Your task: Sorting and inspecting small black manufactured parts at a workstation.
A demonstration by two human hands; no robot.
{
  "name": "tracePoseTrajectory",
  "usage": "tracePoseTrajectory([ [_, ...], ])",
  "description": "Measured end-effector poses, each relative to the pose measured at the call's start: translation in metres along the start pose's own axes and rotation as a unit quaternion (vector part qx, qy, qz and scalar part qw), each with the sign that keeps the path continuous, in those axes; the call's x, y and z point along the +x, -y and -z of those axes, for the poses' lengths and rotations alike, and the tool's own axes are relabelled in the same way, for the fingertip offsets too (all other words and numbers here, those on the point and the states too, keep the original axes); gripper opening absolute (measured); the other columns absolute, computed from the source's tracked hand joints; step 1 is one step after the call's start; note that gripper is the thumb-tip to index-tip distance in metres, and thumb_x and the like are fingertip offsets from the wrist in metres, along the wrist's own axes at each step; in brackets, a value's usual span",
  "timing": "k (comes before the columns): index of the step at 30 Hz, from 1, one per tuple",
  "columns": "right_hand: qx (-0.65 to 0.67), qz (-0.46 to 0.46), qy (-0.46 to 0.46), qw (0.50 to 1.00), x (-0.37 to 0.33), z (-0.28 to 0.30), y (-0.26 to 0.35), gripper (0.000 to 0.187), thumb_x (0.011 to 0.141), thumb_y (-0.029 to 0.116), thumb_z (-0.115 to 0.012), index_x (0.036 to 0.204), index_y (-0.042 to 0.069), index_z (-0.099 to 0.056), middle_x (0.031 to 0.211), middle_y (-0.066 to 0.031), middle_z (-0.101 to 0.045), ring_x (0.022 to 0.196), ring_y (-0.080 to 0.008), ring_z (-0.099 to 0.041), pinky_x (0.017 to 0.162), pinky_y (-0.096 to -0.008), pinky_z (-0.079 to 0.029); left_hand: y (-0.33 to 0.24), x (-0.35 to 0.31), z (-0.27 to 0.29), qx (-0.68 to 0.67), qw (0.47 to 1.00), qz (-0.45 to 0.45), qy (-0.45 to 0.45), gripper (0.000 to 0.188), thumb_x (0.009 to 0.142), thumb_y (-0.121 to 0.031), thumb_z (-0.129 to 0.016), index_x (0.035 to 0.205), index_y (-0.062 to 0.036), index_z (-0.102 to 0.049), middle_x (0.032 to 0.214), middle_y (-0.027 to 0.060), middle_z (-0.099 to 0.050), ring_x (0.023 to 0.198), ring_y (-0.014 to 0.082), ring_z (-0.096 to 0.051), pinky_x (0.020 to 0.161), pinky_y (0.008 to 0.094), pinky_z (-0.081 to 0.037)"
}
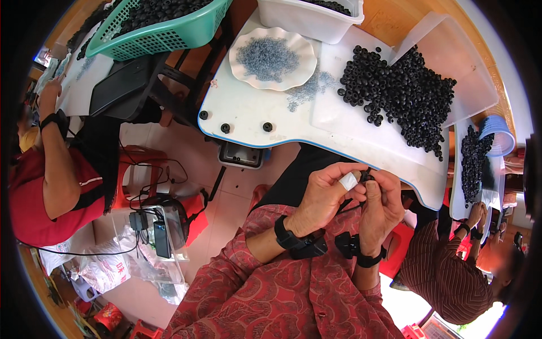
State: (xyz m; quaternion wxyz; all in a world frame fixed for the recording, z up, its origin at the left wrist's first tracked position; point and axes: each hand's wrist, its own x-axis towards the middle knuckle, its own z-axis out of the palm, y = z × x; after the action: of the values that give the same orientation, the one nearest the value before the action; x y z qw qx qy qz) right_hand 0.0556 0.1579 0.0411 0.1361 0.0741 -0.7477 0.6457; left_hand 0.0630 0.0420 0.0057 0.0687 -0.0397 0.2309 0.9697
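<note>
Just off the table's near edge, my left hand point(330, 191) and my right hand point(381, 204) meet with closed fingertips. Pinched between them is a small black part point(367, 175), mostly hidden by the fingers. White tape wraps one left finger. Beyond my hands, a heap of black ring-shaped parts point(398, 90) spills from a clear plastic bin point(460, 62) lying tipped over. A scalloped white plate point(240, 66) holds many small translucent rings point(268, 56), and more lie beside it. Three single black parts point(267, 127) stand along the left edge of the white table point(293, 116).
A white tub point(307, 21) and a green basket point(164, 42) of black parts stand at the back. Co-workers sit at left point(53, 186) and right point(451, 271). On the floor at left are a clear box point(175, 271), cables and plastic bags point(107, 271).
</note>
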Motion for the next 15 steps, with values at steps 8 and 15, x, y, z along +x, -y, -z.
tracePoseTrajectory([
  [8,-0.043,0.018,-0.006,0.999,-0.0019,-0.004,0.0033,0.016,0.091,-0.009,-0.061,0.105,-0.001,-0.065,0.107,-0.0068,-0.058,0.089,-0.0111,-0.058,0.077,-0.0228,-0.05,-0.0023,0.0002,-0.0015,0.092,0.995,-0.034,-0.009,0.025,0.101,-0.007,-0.056,0.124,0.0014,-0.063,0.092,0.0068,-0.068,0.081,0.011,-0.066,0.076,0.0264,-0.058],
  [15,-0.033,-0.024,0.003,0.999,-0.0028,-0.0002,0.0006,0.015,0.093,-0.006,-0.06,0.106,-0.002,-0.064,0.107,-0.0055,-0.058,0.091,-0.0103,-0.057,0.078,-0.0224,-0.048,-0.0028,0.0015,-0.0011,0.053,0.998,-0.011,-0.017,0.025,0.101,-0.008,-0.057,0.123,0.0018,-0.063,0.09,0.0059,-0.068,0.081,0.0102,-0.066,0.074,0.0248,-0.058],
])
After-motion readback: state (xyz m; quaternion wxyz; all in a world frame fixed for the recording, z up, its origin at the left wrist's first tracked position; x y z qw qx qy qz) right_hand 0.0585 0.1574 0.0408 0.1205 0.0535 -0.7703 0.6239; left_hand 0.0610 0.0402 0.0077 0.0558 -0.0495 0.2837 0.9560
